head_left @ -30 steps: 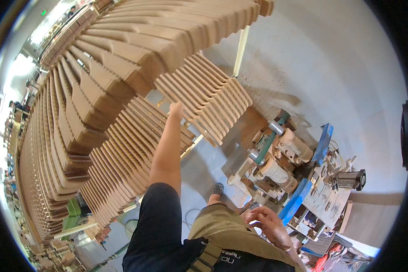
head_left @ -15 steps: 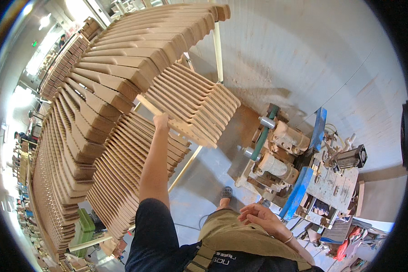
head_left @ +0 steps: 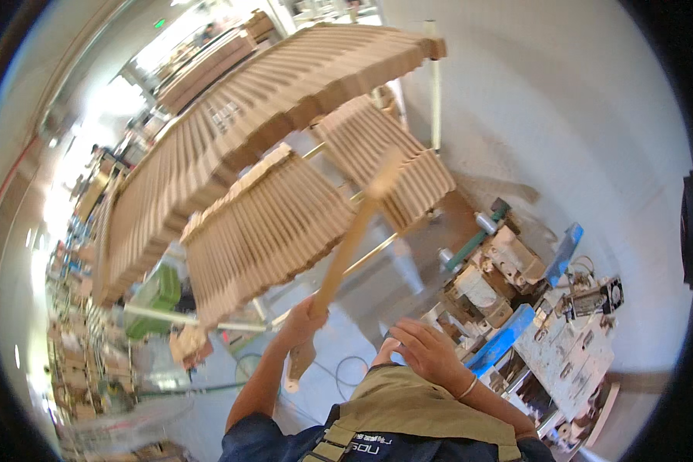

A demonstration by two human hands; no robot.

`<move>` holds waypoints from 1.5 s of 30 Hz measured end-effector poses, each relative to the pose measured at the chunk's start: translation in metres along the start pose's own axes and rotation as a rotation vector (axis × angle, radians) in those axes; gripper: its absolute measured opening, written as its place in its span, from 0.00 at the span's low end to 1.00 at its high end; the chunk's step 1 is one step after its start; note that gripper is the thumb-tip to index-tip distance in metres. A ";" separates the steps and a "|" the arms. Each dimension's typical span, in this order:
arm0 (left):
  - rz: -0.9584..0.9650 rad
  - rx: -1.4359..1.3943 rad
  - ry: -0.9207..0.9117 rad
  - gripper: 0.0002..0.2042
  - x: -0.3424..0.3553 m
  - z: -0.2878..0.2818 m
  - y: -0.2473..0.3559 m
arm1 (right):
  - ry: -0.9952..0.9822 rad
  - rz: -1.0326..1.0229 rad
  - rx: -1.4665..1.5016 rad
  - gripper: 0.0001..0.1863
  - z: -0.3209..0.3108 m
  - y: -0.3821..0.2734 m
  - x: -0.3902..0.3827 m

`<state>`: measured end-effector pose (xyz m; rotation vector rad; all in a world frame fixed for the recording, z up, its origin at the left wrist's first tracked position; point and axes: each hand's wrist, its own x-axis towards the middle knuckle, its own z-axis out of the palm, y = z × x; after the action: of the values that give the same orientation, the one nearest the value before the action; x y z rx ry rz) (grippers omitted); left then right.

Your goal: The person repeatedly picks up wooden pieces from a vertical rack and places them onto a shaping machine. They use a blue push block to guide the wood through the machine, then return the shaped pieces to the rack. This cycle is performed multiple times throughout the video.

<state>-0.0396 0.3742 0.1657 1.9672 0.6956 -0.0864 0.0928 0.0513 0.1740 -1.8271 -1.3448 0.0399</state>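
Note:
My left hand (head_left: 304, 319) grips a long flat wooden piece (head_left: 346, 250), held at a slant in the lower middle, its upper end blurred by motion. My right hand (head_left: 420, 350) is open, fingers loosely bent, in front of my body, right of that piece. Beyond them, many similar wooden pieces stand in close rows: a long upper row (head_left: 246, 115) and two lower groups (head_left: 262, 223) (head_left: 377, 138), resting on a pale metal rack (head_left: 435, 104).
At right stands a dusty machine (head_left: 500, 273) with rollers, blue bars (head_left: 499, 339) and a metal plate (head_left: 574, 362), near a grey wall (head_left: 577, 115). A green bin (head_left: 154, 300) sits under the rack. Hoses lie on the floor (head_left: 362, 350). Crowded workbenches fill the far left.
My left hand has drawn a wooden piece out of the right lower group and down toward my body. My right hand has risen slightly. The view has shifted, bringing more of the room in.

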 end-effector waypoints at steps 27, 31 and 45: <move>1.123 1.100 -0.750 0.10 -0.024 0.224 0.155 | -0.141 0.701 0.036 0.30 -0.085 -0.034 -0.234; 1.661 0.655 -0.149 0.13 -0.016 0.293 0.178 | 0.118 0.847 -0.041 0.27 -0.120 -0.013 -0.277; 1.072 0.484 -0.261 0.25 -0.006 0.443 0.050 | 0.190 1.133 -0.013 0.24 -0.180 0.167 -0.344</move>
<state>0.0831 -0.0163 -0.0108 2.4802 -0.6515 0.1561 0.1619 -0.3424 0.0358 -2.2990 -0.0562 0.4347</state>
